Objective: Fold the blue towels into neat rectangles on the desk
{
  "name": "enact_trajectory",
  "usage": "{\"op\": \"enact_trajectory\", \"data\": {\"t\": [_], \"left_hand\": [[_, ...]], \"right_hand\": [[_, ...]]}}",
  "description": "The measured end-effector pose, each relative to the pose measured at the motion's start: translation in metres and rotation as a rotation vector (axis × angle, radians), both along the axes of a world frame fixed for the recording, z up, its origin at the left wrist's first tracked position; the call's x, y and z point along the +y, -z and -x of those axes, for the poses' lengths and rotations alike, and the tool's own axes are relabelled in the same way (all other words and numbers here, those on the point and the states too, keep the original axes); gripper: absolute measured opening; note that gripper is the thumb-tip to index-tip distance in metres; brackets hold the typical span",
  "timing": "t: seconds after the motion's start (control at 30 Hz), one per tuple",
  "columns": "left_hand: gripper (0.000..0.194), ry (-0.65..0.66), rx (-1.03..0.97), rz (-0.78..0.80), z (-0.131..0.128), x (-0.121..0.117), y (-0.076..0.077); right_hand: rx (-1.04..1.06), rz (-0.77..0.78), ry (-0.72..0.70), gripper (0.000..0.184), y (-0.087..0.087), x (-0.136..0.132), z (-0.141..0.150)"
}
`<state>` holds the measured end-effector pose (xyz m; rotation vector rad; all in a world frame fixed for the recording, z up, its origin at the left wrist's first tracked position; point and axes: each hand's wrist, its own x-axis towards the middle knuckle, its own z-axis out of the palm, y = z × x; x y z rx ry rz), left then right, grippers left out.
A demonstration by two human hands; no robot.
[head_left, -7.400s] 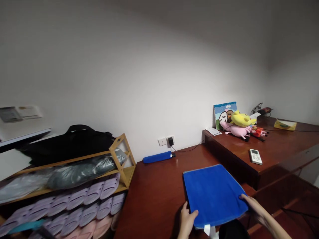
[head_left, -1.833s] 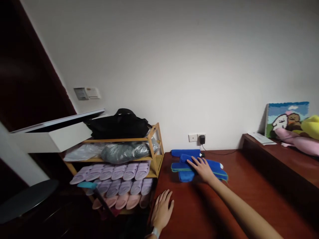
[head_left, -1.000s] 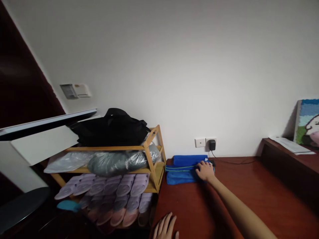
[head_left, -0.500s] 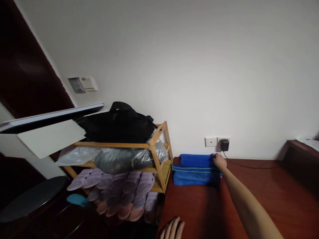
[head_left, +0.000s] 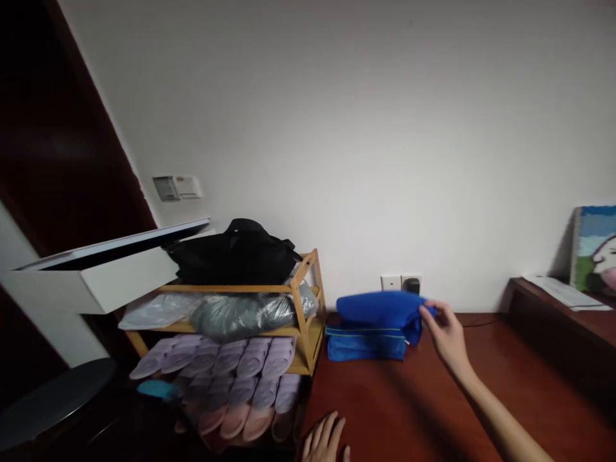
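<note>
My right hand (head_left: 445, 332) reaches out over the dark red wooden surface (head_left: 433, 410) and pinches the right end of a rolled blue towel (head_left: 378, 306), which hangs lifted above a folded blue towel (head_left: 364, 342) lying by the wall. My left hand (head_left: 326, 443) rests flat at the bottom edge of the view, fingers stretched out on the wood, holding nothing.
A bamboo rack (head_left: 293, 314) at left holds a black bag (head_left: 235, 251), plastic-wrapped bundles and rows of lilac slippers (head_left: 231, 359). A wall socket with a black plug (head_left: 411, 283) sits behind the towels. A raised wooden ledge (head_left: 553, 314) with papers and a picture stands at right.
My right hand has taken the rolled blue towel by its end and lifted it off the surface, over the folded towel. My left hand has stayed flat on the wood.
</note>
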<state>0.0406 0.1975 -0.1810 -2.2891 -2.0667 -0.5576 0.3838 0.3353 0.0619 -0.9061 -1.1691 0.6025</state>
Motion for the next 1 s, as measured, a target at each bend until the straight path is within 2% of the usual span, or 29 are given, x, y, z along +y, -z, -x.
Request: {"op": "enact_trajectory", "data": {"t": [0.07,0.17,0.23,0.27,0.33,0.43,0.53,0.63,0.73,0.8,0.87,0.93,1.0], "left_hand": [[0.052,-0.024,-0.081,0.006,-0.008,-0.007,-0.021],[0.048,-0.101,-0.232,0.027,-0.019,-0.019,-0.049],[0.049,-0.132,-0.312,0.045,-0.026,-0.025,-0.063],[0.05,-0.128,-0.34,0.047,-0.029,-0.026,-0.069],[0.052,-0.108,-0.389,0.045,-0.034,-0.026,-0.079],[0.048,-0.092,-0.45,0.034,-0.04,-0.027,-0.092],[0.04,-0.152,-0.498,-0.006,-0.046,-0.038,-0.1],[0.036,-0.3,-0.531,-0.093,-0.062,-0.067,-0.098],[0.042,-0.371,-0.557,-0.16,-0.101,-0.11,-0.082],[0.044,-0.305,-0.592,-0.174,-0.137,-0.136,-0.072],[0.047,-0.111,-0.657,-0.175,-0.171,-0.153,-0.068],[0.052,0.045,-0.684,-0.149,-0.193,-0.159,-0.072],[0.043,0.123,-0.698,-0.108,-0.201,-0.157,-0.082]], "right_hand": [[-0.019,0.159,-0.095,0.046,0.041,-0.055,-0.014],[-0.059,0.422,-0.184,0.055,0.107,-0.125,-0.02],[-0.03,0.564,-0.228,0.062,0.137,-0.161,-0.02],[0.011,0.613,-0.257,0.065,0.146,-0.176,-0.02],[0.128,0.674,-0.31,0.068,0.151,-0.198,-0.023],[0.272,0.718,-0.376,0.071,0.144,-0.219,-0.033],[0.272,0.716,-0.433,0.07,0.141,-0.233,-0.04],[0.167,0.648,-0.388,0.065,0.146,-0.243,-0.037],[0.085,0.559,-0.301,0.062,0.155,-0.249,-0.03],[0.032,0.522,-0.272,0.06,0.159,-0.252,-0.024],[-0.031,0.497,-0.247,0.056,0.162,-0.255,-0.019],[-0.085,0.472,-0.214,0.051,0.163,-0.259,-0.015],[-0.121,0.445,-0.179,0.046,0.163,-0.262,-0.013]]}}
